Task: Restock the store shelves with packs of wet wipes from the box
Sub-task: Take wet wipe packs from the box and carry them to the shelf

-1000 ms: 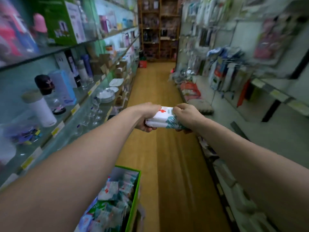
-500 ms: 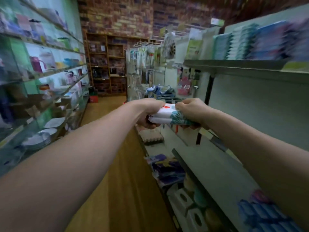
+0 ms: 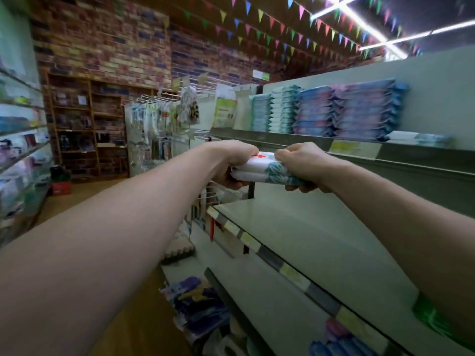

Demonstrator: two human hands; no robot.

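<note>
A stack of wet wipe packs (image 3: 258,171) is held in the air, just before the edge of the upper shelf (image 3: 295,141) and above the middle shelf (image 3: 295,227). Its ends are hidden: the left grip (image 3: 231,163) is clamped on one, the right grip (image 3: 305,164) on the other. Two packs seem stacked, but the count cannot be told surely. The stocked packs (image 3: 354,109) on the upper shelf are blurred.

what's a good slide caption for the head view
Left hand and right hand grip two stacked wet wipe packs in front of the upper shelf holding wipe stacks.
</note>
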